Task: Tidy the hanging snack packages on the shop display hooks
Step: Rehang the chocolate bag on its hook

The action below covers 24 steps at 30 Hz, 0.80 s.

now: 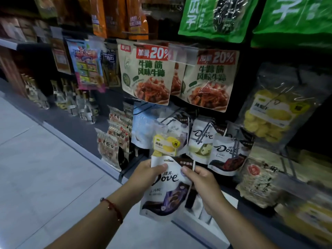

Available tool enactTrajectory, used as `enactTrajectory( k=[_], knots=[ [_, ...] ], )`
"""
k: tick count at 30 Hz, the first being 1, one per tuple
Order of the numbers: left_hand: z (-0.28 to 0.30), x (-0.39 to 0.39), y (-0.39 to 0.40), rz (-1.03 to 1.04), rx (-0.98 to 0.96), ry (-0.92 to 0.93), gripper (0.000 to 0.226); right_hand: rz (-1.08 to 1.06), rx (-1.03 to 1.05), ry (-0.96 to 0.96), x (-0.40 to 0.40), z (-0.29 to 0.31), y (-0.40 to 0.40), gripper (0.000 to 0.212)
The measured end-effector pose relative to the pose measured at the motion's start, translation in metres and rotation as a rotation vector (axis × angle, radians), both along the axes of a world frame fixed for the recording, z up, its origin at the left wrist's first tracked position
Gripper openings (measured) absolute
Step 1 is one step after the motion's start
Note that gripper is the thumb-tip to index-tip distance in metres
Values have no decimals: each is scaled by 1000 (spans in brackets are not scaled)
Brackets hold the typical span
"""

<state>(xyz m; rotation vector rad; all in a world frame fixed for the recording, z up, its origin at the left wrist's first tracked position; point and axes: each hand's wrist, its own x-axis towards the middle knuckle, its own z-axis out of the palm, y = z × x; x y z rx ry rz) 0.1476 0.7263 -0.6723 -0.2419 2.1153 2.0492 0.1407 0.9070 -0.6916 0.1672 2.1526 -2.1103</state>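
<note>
A white and purple Dove pouch [167, 187] is held off the hooks, low in front of the display. My left hand [147, 174] pinches its top left corner and my right hand [203, 184] pinches its top right corner. Just above it hangs a small yellow dried-fruit packet [166, 144]. To the right hang a white and green Dove pouch [200, 141] and a white and dark red Dove pouch [227, 155] on metal hooks [203, 130]. Two beige "20%" beef tendon packs [147, 72] [210, 79] hang in the row above.
Green seed bags [215, 15] hang at the top right. A large bag of yellow slices [274, 112] hangs at the right. Nut packs [111, 141] fill the lower left, bottles [71, 99] stand on a low shelf, and the grey tiled floor [45, 168] lies to the left.
</note>
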Motion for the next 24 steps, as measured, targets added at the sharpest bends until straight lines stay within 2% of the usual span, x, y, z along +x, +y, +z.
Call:
enactTrajectory(
  k=[4, 11, 16, 20, 24],
  knots=[
    [-8, -6, -2, 34, 35, 3, 16, 29, -40, -11, -5, -3, -11, 7],
    [-4, -12, 12, -58, 75, 17, 18, -56, -187, -63, -10, -5, 9, 7],
    [-8, -23, 32, -83, 44, 4, 12, -91, -191, -72, -15, -16, 35, 22],
    [-15, -36, 52, -93, -3, 1, 8, -118, -218, -82, -19, -26, 52, 24],
    [-22, -54, 69, -84, 59, -8, 9, -139, -254, -86, -31, -33, 56, 26]
  ],
)
